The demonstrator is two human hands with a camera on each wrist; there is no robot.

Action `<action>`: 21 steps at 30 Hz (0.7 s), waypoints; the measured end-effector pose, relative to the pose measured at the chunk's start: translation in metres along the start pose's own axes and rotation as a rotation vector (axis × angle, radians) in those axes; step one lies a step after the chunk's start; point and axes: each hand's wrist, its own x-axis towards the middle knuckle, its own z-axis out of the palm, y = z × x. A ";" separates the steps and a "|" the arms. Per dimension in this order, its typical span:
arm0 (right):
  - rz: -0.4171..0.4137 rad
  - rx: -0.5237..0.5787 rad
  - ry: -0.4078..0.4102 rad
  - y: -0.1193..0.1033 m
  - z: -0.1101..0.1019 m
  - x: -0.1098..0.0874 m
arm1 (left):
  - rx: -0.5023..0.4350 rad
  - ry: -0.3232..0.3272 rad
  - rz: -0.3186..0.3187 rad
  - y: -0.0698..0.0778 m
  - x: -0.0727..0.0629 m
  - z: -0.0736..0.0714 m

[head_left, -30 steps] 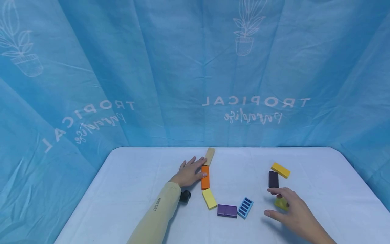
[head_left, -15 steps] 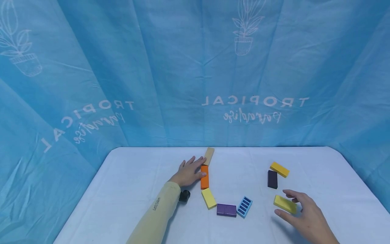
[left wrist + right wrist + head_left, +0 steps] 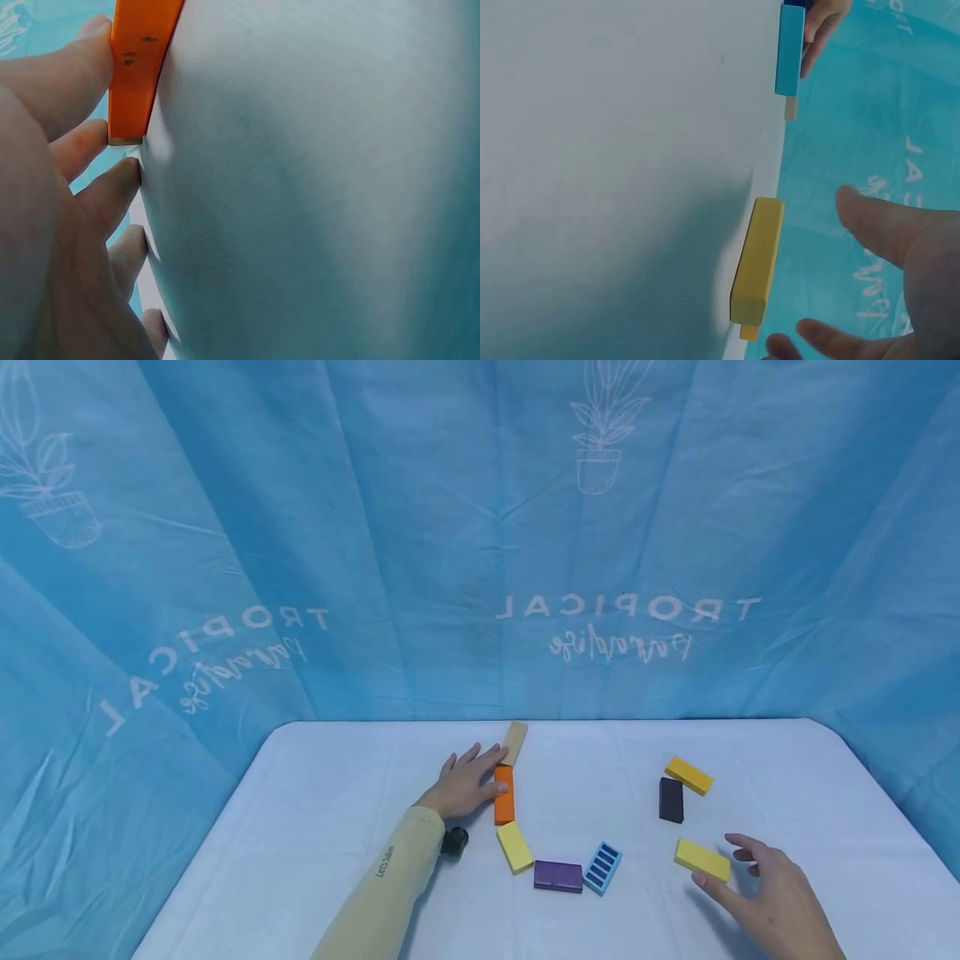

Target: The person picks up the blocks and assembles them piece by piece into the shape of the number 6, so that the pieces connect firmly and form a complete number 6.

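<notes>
Right hand (image 3: 782, 895), fingers parted and holding nothing, could knock the yellow block (image 3: 702, 860) aside if its thumb pushes before the fingers get round it. That block lies just off the thumb's tip; the left hand (image 3: 465, 787), fingers outstretched, touches the orange block (image 3: 504, 811).

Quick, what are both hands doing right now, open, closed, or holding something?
Left hand: open, touching the orange block.
Right hand: open, holding nothing, close to the nearest yellow block.
</notes>
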 end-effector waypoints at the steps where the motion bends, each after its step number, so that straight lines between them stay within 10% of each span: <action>1: 0.006 -0.007 -0.006 0.001 0.000 0.001 | 0.000 0.000 -0.001 0.000 0.000 0.000; 21: 0.046 -0.109 -0.081 -0.007 0.003 0.010 | -0.004 -0.003 0.003 0.000 0.000 -0.001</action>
